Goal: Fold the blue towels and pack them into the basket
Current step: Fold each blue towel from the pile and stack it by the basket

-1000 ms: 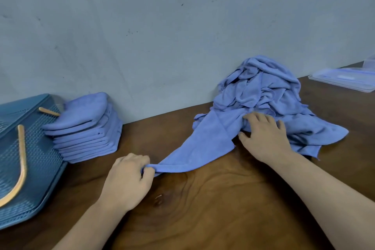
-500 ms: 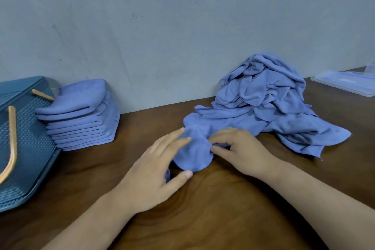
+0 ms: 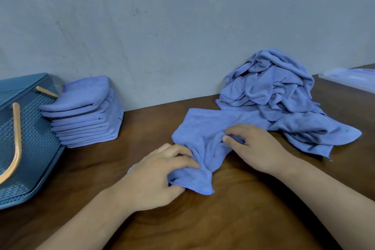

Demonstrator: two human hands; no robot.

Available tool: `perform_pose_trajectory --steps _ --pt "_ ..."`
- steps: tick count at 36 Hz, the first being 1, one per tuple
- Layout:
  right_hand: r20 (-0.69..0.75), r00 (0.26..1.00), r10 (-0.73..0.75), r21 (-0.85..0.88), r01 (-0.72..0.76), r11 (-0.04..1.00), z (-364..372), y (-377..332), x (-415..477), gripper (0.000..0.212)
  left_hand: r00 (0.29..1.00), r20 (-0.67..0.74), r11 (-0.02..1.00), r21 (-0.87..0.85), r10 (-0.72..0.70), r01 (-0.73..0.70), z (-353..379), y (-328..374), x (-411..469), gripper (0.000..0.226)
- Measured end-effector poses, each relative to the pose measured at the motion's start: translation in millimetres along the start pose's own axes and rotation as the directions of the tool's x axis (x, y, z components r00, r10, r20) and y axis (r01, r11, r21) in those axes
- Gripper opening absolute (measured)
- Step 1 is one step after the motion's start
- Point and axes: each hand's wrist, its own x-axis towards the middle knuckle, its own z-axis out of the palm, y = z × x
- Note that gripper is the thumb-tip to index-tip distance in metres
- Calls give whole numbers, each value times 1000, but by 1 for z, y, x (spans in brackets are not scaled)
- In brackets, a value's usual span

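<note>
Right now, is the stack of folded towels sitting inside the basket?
No, the stack of folded towels stands on the table, just outside the basket.

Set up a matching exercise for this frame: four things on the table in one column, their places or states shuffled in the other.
1. basket
2. folded stack
3. loose pile
4. single towel

A. heaped against the wall, right
B. gripped by left hand and right hand
C. far left
D. neat, beside the basket

Pairs: 1-C, 2-D, 3-A, 4-B
</note>
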Motion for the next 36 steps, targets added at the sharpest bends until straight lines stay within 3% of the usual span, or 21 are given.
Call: perform_pose_trajectory --steps 2,4,7,9,11,13,15,18,21,25,31,36 --pt "31 999 -29 55 27 998 1 -4 0 57 993 96 984 -171 76 -58 -10 10 2 39" --pt "103 992 -68 186 48 981 -2 -9 -2 46 985 146 901 -432 92 -20 -19 15 2 35" --pt "261 959 -112 365 10 931 -6 -23 -9 30 995 24 691 -718 -101 87 -21 12 3 33" --pt "343 924 -170 412 15 911 -5 -26 -10 49 960 -155 793 -602 -232 94 -13 4 5 21" --pt "393 884 -253 462 48 885 -3 -29 -11 54 928 -281 931 -337 -243 141 -3 -9 6 12" --pt "422 848 -321 529 57 847 -5 -35 -15 55 956 -217 973 -167 -197 162 4 -20 6 12" --pt "411 849 -334 593 29 805 -8 -42 -20 59 981 -61 981 -73 -184 180 9 -29 4 29" --pt "267 928 -260 581 60 812 -6 -40 -19 51 974 36 974 49 -222 220 12 -36 1 55" --pt "104 978 -183 409 126 904 -1 -22 -8 61 933 79 932 126 -350 339 7 -46 0 67" --pt "26 992 -126 299 113 948 -2 -6 -3 51 856 112 861 147 -504 488 -5 -68 -6 54" --pt "76 988 -134 174 119 978 -1 -3 -2 16 825 -4 818 120 -566 562 -2 -94 -10 51" --pt "221 966 -137 69 124 990 -7 0 -6 38 834 -178 842 47 -522 537 0 -100 -13 43"
